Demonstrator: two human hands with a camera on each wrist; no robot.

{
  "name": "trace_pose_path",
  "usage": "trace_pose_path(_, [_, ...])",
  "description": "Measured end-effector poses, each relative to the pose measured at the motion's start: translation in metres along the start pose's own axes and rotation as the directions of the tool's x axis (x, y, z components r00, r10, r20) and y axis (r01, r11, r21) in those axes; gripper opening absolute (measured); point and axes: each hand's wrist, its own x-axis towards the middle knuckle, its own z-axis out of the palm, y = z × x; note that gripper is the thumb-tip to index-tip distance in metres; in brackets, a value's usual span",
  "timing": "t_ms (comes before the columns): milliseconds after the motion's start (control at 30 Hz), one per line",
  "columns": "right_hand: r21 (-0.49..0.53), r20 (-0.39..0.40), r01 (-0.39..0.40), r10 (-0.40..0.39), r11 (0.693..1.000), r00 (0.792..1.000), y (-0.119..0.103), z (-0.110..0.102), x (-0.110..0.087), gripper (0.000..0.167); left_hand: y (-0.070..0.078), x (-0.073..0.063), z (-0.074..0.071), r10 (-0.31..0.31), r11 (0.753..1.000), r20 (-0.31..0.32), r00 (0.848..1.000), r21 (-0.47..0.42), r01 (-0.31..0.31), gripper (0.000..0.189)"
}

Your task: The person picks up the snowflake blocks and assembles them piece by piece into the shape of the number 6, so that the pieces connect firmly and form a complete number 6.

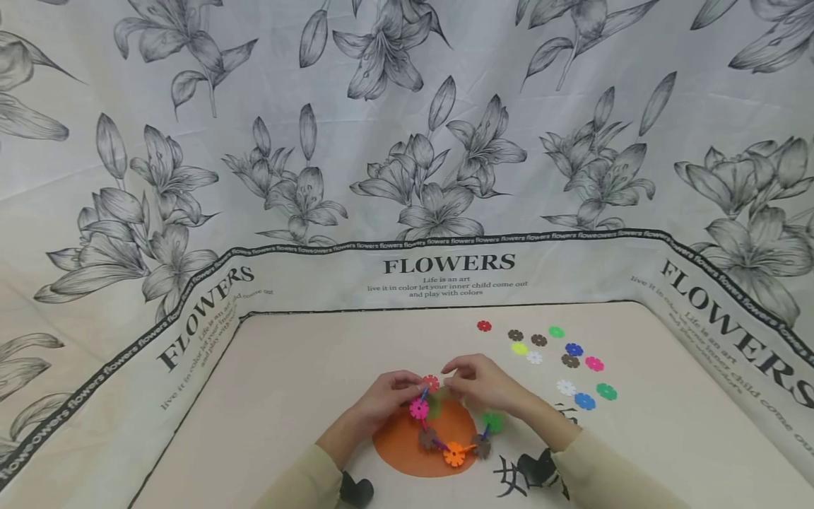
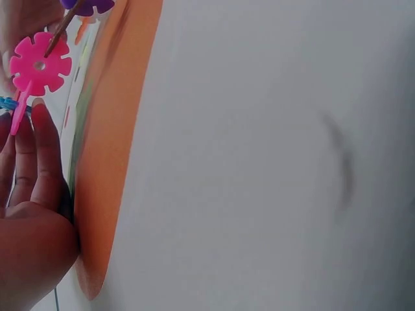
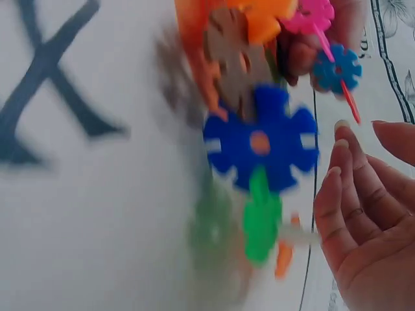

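Observation:
My left hand (image 1: 389, 397) pinches one end of a chain of slotted plastic snowflake discs. In the left wrist view the fingertips grip a blue disc (image 2: 8, 103) joined to a pink disc (image 2: 58, 76). A red disc (image 1: 430, 383) sits at that end, standing edge-on in the right wrist view. The chain curves down through an orange disc (image 1: 454, 459) and a dark blue disc (image 3: 288, 155) to a green disc (image 1: 492, 422). My right hand (image 1: 480, 382) is beside the red disc, fingers bent loosely and apart from the thumb, with nothing between them.
Several loose discs, among them a yellow disc (image 1: 519, 348) and a light blue disc (image 1: 584, 401), lie on the table at the back right. Under the chain is an orange round print (image 1: 407, 456) on the tablecloth (image 1: 286, 382). A flowered curtain (image 1: 445, 212) hangs behind.

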Motion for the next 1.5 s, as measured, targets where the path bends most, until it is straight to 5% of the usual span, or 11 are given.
trace_pose_path(267, [-0.253, -0.163, -0.085, 0.044, 0.964, 0.986, 0.022, -0.046, -0.024, 0.023, 0.000, 0.000, 0.001, -0.024, 1.000, -0.002, 1.000, -0.012, 0.024, 0.022])
trace_pose_path(633, [-0.351, -0.384, -0.297, 0.153, 0.888, 0.911, 0.075, -0.095, -0.042, 0.031, 0.000, 0.001, 0.000, -0.001, 1.000, 0.013, 1.000, 0.018, 0.001, 0.020])
trace_pose_path(1167, [-0.322, -0.347, -0.360, 0.244, 0.876, 0.905, 0.092, -0.106, -0.042, 0.037, -0.001, 0.004, 0.004, -0.037, 0.999, -0.014, 0.999, 0.039, 0.038, 0.021])
trace_pose_path(1500, [-0.297, -0.331, -0.234, 0.131, 0.926, 0.935, 0.077, -0.094, -0.039, 0.015, 0.000, 0.002, 0.003, -0.033, 0.999, -0.006, 0.999, 0.035, 0.033, 0.023])
